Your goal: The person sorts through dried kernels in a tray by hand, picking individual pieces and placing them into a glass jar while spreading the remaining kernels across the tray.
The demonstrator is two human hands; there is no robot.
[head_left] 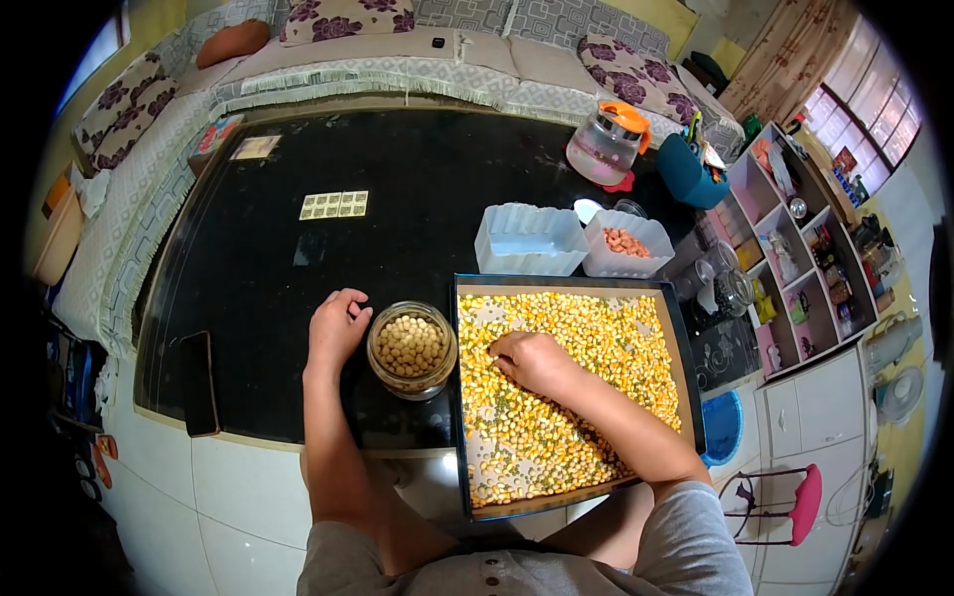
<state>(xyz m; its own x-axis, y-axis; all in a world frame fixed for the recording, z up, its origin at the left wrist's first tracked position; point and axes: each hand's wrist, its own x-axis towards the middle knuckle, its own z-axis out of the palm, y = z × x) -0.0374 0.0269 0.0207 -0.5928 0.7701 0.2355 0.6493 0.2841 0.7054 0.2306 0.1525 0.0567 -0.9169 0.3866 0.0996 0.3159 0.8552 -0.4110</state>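
My right hand reaches into a shallow box spread with yellow corn kernels and small green beans. Its fingers are drawn together at the kernels in the upper left part of the box, and what they grip, if anything, is hidden. Just left of the box stands an uncapped glass jar filled with round, pale beans that look like chickpeas. Beside this jar my left hand rests on the black table, fingers loosely bent and thumb apart, holding nothing.
Beyond the box are a translucent plastic container and another container with pinkish nuts. A water pitcher with an orange lid stands farther back. A phone lies at the table's left edge. At right is a compartment shelf.
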